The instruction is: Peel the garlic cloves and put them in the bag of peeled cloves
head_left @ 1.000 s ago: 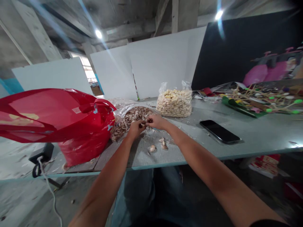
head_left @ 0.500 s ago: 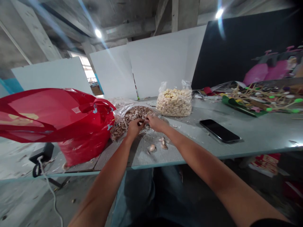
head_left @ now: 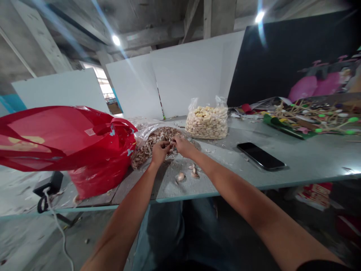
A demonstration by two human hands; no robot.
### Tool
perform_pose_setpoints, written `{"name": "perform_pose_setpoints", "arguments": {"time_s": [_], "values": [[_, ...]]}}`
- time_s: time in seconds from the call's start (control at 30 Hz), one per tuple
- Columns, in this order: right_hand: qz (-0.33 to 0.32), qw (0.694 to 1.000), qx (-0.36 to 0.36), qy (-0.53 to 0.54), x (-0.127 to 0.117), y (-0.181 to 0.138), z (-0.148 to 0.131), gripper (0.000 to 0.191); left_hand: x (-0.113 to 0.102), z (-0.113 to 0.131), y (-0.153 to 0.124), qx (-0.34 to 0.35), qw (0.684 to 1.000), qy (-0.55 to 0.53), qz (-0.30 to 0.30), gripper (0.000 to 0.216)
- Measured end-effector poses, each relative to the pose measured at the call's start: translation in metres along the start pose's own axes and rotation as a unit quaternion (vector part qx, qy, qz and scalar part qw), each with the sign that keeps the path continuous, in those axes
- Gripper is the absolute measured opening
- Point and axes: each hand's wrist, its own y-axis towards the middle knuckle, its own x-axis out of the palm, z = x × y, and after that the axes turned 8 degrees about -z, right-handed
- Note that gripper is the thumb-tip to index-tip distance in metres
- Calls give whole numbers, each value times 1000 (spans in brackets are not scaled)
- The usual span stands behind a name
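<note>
My left hand [head_left: 159, 151] and my right hand [head_left: 182, 145] meet over the near edge of an open clear bag of garlic skins [head_left: 152, 142]. Both hands have their fingers curled together around a small piece, likely a garlic clove, which is too small to make out clearly. A few unpeeled garlic cloves [head_left: 187, 174] lie loose on the grey table [head_left: 296, 160] just below my right wrist. A clear bag of peeled garlic cloves [head_left: 207, 122] stands upright farther back, to the right of my hands.
A large red plastic bag [head_left: 70, 145] sits at the table's left end. A black phone [head_left: 260, 156] lies flat to the right. Sticks with coloured tips and green sheets [head_left: 310, 120] clutter the far right. White boards [head_left: 180, 81] stand behind. A black cable device [head_left: 46, 186] hangs at left.
Both hands have moved slightly away from me, from the table edge to over the bag of skins. They stay pressed together.
</note>
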Motion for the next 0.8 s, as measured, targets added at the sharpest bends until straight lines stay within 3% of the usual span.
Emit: {"name": "perform_pose_setpoints", "arguments": {"time_s": [0.13, 0.3, 0.4, 0.8], "values": [[23, 999, 1, 39, 0, 2, 7, 19, -3, -1, 3, -43, 992, -114, 38, 45], [75, 989, -32, 123, 0, 6, 19, 13, -3, 0, 3, -45, 976, -212, 27, 48], [84, 984, -60, 148, -1, 7, 22, 15, -2, 0, 2, -51, 974, -221, 18, 50], [67, 982, -55, 166, -2, 8, 15, 23, 0, 2, -1, -34, 986, -163, -11, 54]]}}
